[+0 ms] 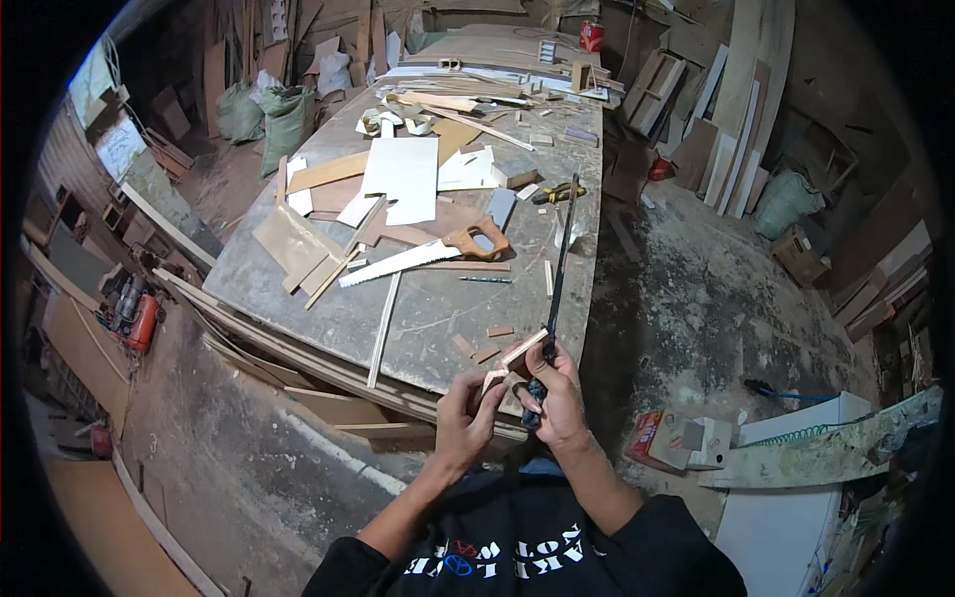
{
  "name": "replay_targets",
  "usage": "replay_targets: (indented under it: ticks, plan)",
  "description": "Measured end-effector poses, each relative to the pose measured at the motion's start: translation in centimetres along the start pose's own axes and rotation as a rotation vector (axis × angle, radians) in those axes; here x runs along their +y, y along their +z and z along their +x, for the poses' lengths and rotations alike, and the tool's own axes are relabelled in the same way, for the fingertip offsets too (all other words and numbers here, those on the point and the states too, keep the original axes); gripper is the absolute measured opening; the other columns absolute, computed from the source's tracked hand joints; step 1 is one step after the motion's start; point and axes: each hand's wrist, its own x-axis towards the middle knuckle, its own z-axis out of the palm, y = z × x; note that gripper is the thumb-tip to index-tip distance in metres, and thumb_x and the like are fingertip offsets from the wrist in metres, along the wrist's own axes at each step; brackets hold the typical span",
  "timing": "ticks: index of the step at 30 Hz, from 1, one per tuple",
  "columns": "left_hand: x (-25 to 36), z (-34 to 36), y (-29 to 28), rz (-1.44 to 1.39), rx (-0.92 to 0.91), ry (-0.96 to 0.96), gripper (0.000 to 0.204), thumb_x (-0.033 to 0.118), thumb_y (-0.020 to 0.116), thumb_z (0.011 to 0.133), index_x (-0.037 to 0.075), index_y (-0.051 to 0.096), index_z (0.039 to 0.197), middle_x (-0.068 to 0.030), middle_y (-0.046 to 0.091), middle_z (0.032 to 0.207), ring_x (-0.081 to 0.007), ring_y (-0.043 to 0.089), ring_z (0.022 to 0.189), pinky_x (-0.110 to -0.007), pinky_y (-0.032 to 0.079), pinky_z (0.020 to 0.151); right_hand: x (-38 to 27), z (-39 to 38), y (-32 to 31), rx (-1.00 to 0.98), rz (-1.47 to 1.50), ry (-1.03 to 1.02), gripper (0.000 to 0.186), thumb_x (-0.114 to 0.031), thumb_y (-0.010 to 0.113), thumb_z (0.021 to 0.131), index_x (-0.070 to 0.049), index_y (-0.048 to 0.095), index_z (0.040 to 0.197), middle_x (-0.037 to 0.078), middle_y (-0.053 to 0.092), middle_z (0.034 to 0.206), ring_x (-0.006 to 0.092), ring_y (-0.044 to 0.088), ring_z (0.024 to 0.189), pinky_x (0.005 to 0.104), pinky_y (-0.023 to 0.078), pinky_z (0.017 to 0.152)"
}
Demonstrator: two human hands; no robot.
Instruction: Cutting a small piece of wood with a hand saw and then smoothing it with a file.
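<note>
Just off the near edge of the workbench (pixel 458 328), my left hand (pixel 466 418) pinches a small light wooden strip (pixel 524 348) between thumb and fingers. My right hand (pixel 562 403) is closed round the handle of a long, narrow, dark tool (pixel 564 249), which looks like a black-handled saw seen edge-on. Its blade points away from me over the bench's right edge. The fingertips of both hands nearly meet at the strip, and its lower end is partly hidden by them. A wooden-handled handsaw (pixel 418 257) lies flat on the bench beyond my hands.
Small wood offcuts (pixel 499 331) lie close by on the bench. Farther back are white board pieces (pixel 400 179), yellow-and-black pliers (pixel 559 193) and loose wooden strips. Boards lean on the right wall; a red compressor (pixel 144 323) stands on the floor at left.
</note>
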Motion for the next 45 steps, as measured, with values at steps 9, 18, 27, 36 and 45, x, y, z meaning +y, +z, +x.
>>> replay_targets:
  ticks: [9, 18, 27, 36, 45]
  plan:
    - [1.3, 1.7, 1.9, -0.143, 0.136, 0.116, 0.018, 0.004, 0.062, 0.09, 0.0, 0.053, 0.105, -0.0044, 0.063, 0.09, -0.0064, 0.057, 0.081, -0.021, 0.047, 0.069, -2.3, 1.0, -2.7, -0.027, 0.113, -0.016, 0.023, -0.027, 0.057, 0.094, -0.005, 0.054, 0.1, 0.013, 0.064, 0.09, 0.0101, 0.054, 0.056, 0.0184, 0.031, 0.037]
    - [2.0, 4.2, 3.5, -0.537, 0.019, -0.086, 0.013, 0.019, 0.051, 0.098, 0.007, 0.046, 0.098, -0.0003, 0.046, 0.069, -0.0075, 0.041, 0.057, -0.021, 0.034, 0.047, -3.5, 1.9, -4.8, 0.038, 0.137, 0.046, 0.019, -0.021, 0.058, 0.093, -0.005, 0.053, 0.104, 0.011, 0.063, 0.094, 0.0115, 0.061, 0.072, 0.0177, 0.033, 0.037]
    - [-1.4, 5.9, 4.1, -0.53, -0.004, -0.061, 0.033, 0.023, 0.046, 0.1, 0.01, 0.038, 0.129, -0.0038, 0.048, 0.08, -0.0103, 0.043, 0.07, -0.024, 0.034, 0.064, -5.1, 2.6, -6.6, 0.003, 0.204, 0.064, 0.014, -0.016, 0.056, 0.093, -0.007, 0.051, 0.102, 0.016, 0.063, 0.101, 0.0142, 0.062, 0.072, 0.0189, 0.038, 0.039]
    - [-5.0, 7.4, 1.3, -0.454, 0.111, -0.151, 0.026, 0.023, 0.043, 0.101, 0.009, 0.04, 0.122, -0.0052, 0.053, 0.086, -0.0088, 0.043, 0.063, -0.024, 0.036, 0.057, -4.5, 3.0, -10.4, 0.073, 0.148, 0.112, 0.013, -0.014, 0.054, 0.093, -0.006, 0.05, 0.102, 0.015, 0.061, 0.096, 0.0116, 0.055, 0.065, 0.0191, 0.035, 0.038]
    - [-4.0, 7.6, 0.9, -0.248, 0.037, -0.133, 0.039, 0.027, 0.045, 0.101, 0.01, 0.032, 0.134, -0.0082, 0.058, 0.101, -0.0112, 0.051, 0.074, -0.023, 0.04, 0.059, -3.8, 2.8, -15.2, 0.276, 0.141, 0.109, 0.009, -0.015, 0.056, 0.093, -0.011, 0.052, 0.099, 0.01, 0.061, 0.094, 0.0121, 0.058, 0.07, 0.0191, 0.035, 0.037]
